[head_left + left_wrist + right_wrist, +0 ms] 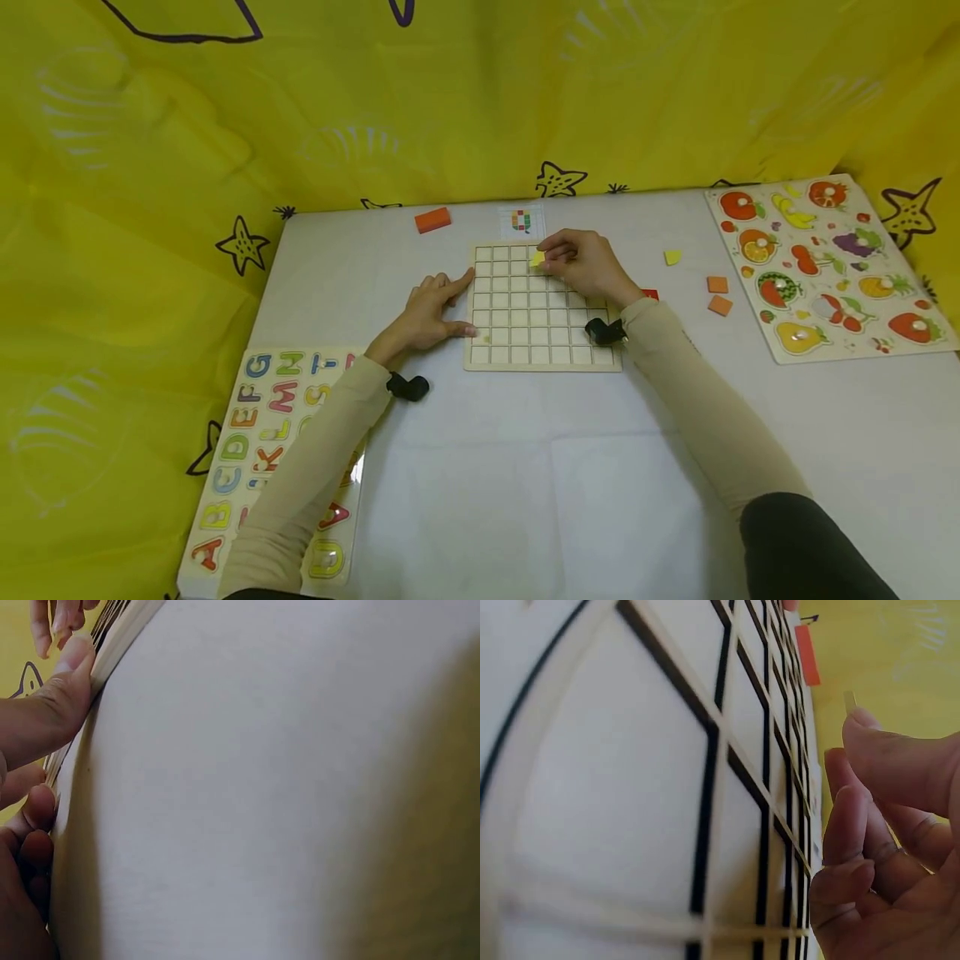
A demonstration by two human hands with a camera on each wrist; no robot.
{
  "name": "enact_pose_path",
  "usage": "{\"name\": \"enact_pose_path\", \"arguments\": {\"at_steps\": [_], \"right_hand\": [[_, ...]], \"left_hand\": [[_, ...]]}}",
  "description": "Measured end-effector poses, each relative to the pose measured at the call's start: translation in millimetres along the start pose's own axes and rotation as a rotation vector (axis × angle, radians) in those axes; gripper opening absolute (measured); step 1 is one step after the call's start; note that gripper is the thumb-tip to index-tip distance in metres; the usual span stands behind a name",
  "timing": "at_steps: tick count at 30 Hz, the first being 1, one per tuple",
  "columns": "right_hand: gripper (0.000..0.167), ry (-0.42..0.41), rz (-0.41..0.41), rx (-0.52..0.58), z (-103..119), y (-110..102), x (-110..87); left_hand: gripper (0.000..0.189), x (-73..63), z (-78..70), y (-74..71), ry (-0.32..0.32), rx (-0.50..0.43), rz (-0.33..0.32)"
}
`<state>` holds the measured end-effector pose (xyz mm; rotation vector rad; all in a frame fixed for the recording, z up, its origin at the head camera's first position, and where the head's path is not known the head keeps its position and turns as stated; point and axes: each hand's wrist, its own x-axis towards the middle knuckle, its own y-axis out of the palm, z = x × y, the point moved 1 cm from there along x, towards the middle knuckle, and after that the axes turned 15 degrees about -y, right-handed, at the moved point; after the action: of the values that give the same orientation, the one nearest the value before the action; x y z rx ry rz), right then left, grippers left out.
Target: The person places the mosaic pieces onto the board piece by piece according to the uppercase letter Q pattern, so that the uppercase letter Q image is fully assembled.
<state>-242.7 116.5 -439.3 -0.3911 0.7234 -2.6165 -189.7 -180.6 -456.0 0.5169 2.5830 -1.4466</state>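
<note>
A wooden grid board (538,333) with square cells lies flat on the white table. My right hand (583,265) is over its far edge and pinches a small yellow tile (537,259) between thumb and fingers. In the right wrist view, the edge of this tile (850,702) shows at the thumb tip. At the board's left edge is my left hand (429,312), thumb and index finger spread along the side. The left thumb (71,667) rests against the board's edge in the left wrist view. A small patterned picture card (521,222) lies just beyond the board.
An orange block (432,220) lies at the back left. Right of the board are a yellow piece (672,257), two orange squares (717,284) and a red piece (651,294), partly hidden. A fruit puzzle (817,279) lies far right; a letter puzzle (247,454) sits under the left forearm.
</note>
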Motion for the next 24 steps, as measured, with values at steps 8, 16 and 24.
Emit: {"name": "enact_pose_path", "arguments": {"at_steps": [8,16,24], "right_hand": [[0.026,-0.017,0.045,-0.020,0.0,17.0,10.1],[0.024,-0.009,0.054,-0.078,1.3,21.8,15.9],[0.029,0.025,0.076,-0.129,3.4,20.9,18.8]], "left_hand": [[0.101,0.5,0.3,0.0,0.008,0.007,-0.009],[0.101,-0.3,0.6,-0.5,0.008,0.004,-0.005],[0.100,0.4,1.5,0.2,0.002,0.002,0.003]]}}
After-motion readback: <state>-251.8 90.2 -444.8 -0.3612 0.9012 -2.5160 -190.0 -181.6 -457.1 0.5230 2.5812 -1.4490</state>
